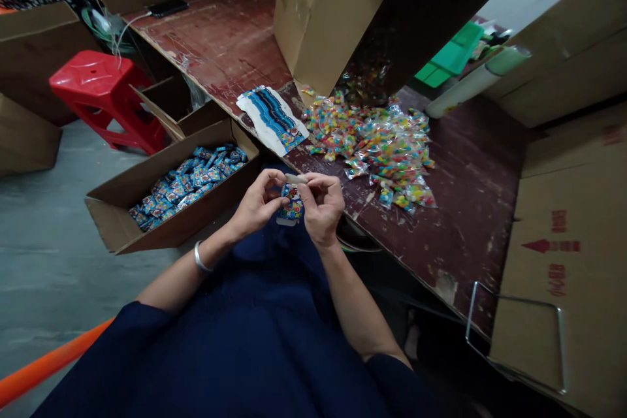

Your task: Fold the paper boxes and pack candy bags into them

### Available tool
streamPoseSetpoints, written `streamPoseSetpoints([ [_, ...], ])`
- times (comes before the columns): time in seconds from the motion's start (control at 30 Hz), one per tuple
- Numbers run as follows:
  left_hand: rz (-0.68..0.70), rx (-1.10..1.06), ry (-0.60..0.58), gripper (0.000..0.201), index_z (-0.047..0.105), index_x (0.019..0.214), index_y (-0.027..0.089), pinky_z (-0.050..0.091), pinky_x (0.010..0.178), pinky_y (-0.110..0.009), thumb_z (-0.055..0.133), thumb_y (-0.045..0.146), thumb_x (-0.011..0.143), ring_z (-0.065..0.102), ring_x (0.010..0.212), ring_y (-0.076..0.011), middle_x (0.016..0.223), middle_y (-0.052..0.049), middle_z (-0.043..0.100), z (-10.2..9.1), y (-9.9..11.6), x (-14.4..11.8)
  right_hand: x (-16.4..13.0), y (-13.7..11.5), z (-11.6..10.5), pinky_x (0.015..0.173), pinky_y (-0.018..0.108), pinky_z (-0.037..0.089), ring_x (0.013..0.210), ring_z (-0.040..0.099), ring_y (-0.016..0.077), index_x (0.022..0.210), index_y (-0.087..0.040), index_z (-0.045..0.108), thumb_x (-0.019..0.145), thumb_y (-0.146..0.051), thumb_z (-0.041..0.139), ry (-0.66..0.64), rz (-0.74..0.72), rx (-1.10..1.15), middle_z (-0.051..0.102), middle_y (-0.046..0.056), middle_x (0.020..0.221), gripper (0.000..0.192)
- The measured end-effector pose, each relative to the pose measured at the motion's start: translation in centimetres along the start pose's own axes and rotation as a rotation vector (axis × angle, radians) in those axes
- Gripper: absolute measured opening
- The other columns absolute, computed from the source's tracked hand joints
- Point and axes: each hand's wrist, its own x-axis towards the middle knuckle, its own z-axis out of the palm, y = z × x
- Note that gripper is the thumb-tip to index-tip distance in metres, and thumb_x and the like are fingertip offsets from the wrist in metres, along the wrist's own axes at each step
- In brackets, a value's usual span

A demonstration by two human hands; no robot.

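Note:
A small blue printed candy box (290,208) is held between my two hands above my lap. My left hand (263,201) pinches its left side near the upper end. On the other side, my right hand (321,204) has thumb and fingers closed at the box's top flap (294,179). The lower flap sticks out pale at the bottom. Just beyond my hands, a stack of flat blue cartons (274,121) lies on the table edge. Clear packets of colourful candies (392,144) are heaped to the right of it.
A cardboard box (110,235) full of blue candy boxes (189,179) stands at left, near a red stool (105,85). A large tipped carton (328,19) sits on the dark red table (460,209) behind the packets. A metal wire frame (519,304) and stacked cartons (573,209) stand at right.

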Motion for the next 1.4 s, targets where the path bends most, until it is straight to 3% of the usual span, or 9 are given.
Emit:
streamPoseSetpoints([
  [0.13, -0.007, -0.027, -0.009, 0.044, 0.051, 0.102, 0.023, 0.055, 0.077, -0.025, 0.086, 0.028, 0.076, 0.063, 0.083, -0.0136, 0.096, 0.000, 0.061, 0.1, 0.4, -0.2, 0.9, -0.8, -0.1, 0.083, 0.037, 0.060, 0.084, 0.069, 0.0191, 0.090, -0.025, 0.059, 0.092, -0.045, 0.074, -0.078, 0.019, 0.073, 0.067, 0.002, 0.088, 0.025],
  [0.33, 0.023, 0.061, -0.019, 0.037, 0.053, 0.104, 0.022, 0.056, 0.085, -0.028, 0.080, 0.022, 0.079, 0.064, 0.096, -0.0172, 0.099, -0.002, 0.061, -0.3, 1.1, -0.2, 2.7, -2.5, -1.4, 0.070, 0.032, 0.058, 0.075, 0.068, 0.0172, 0.088, -0.023, 0.069, 0.080, -0.049, 0.084, -0.258, 0.253, 0.080, 0.072, 0.001, 0.085, 0.032],
  [0.53, 0.010, 0.073, -0.100, 0.039, 0.057, 0.114, 0.023, 0.057, 0.088, -0.031, 0.075, 0.015, 0.081, 0.067, 0.099, -0.0198, 0.103, -0.005, 0.067, -0.5, 1.8, -0.2, 4.2, -2.9, -2.4, 0.059, 0.028, 0.047, 0.061, 0.057, 0.0131, 0.074, -0.021, 0.070, 0.084, -0.044, 0.082, -0.292, 0.277, 0.018, 0.066, -0.002, 0.068, 0.028],
  [0.7, 0.016, 0.033, -0.088, 0.049, 0.059, 0.131, 0.023, 0.057, 0.083, -0.028, 0.075, 0.021, 0.085, 0.070, 0.091, -0.0176, 0.103, -0.004, 0.071, -0.7, 1.6, -0.3, 3.6, -2.5, -2.3, 0.069, 0.030, 0.054, 0.076, 0.066, 0.0167, 0.085, -0.023, 0.071, 0.087, -0.045, 0.079, -0.366, 0.198, 0.023, 0.071, 0.000, 0.084, 0.023],
  [0.87, -0.001, 0.025, -0.042, 0.035, 0.070, 0.115, 0.020, 0.057, 0.085, -0.029, 0.079, 0.026, 0.082, 0.070, 0.094, -0.0193, 0.101, -0.005, 0.072, -0.4, 0.9, -0.3, 2.3, -1.5, -2.2, 0.069, 0.031, 0.058, 0.079, 0.069, 0.0177, 0.092, -0.025, 0.070, 0.087, -0.047, 0.078, -0.362, 0.183, 0.013, 0.072, 0.000, 0.089, 0.024],
  [1.07, 0.002, 0.136, -0.048, 0.026, 0.067, 0.107, 0.018, 0.056, 0.081, -0.028, 0.074, 0.025, 0.084, 0.067, 0.088, -0.0175, 0.098, -0.005, 0.069, -0.2, 0.7, -0.2, 2.2, -1.2, -2.2, 0.071, 0.030, 0.058, 0.077, 0.069, 0.0168, 0.093, -0.023, 0.071, 0.085, -0.044, 0.079, -0.328, 0.220, 0.024, 0.073, 0.000, 0.086, 0.024],
  [1.23, -0.052, 0.471, -0.146, 0.037, 0.058, 0.106, 0.020, 0.050, 0.077, -0.028, 0.078, 0.018, 0.074, 0.061, 0.083, -0.0155, 0.091, 0.001, 0.062, -1.1, 0.3, -0.1, 3.8, -1.6, -3.1, 0.075, 0.031, 0.057, 0.083, 0.071, 0.0188, 0.097, -0.023, 0.074, 0.085, -0.042, 0.079, -0.644, 0.237, -0.114, 0.077, 0.002, 0.093, 0.023],
  [1.3, -0.134, 0.442, -0.230, 0.051, 0.057, 0.119, 0.021, 0.049, 0.074, -0.027, 0.080, 0.021, 0.073, 0.060, 0.081, -0.0152, 0.093, 0.002, 0.061, -1.4, 0.0, 0.1, 5.4, -0.7, -4.5, 0.082, 0.034, 0.056, 0.092, 0.072, 0.0218, 0.101, -0.023, 0.073, 0.087, -0.044, 0.077, -0.577, 0.199, -0.253, 0.077, 0.004, 0.101, 0.026],
  [1.4, -0.191, 0.284, -0.253, 0.063, 0.058, 0.131, 0.021, 0.047, 0.071, -0.026, 0.082, 0.026, 0.073, 0.059, 0.078, -0.0138, 0.092, 0.002, 0.060, -1.9, -0.5, 0.5, 8.0, 2.5, -7.7, 0.093, 0.042, 0.050, 0.103, 0.066, 0.0287, 0.098, -0.020, 0.070, 0.093, -0.043, 0.067, -0.137, 0.150, -0.757, 0.075, 0.013, 0.107, 0.023],
])
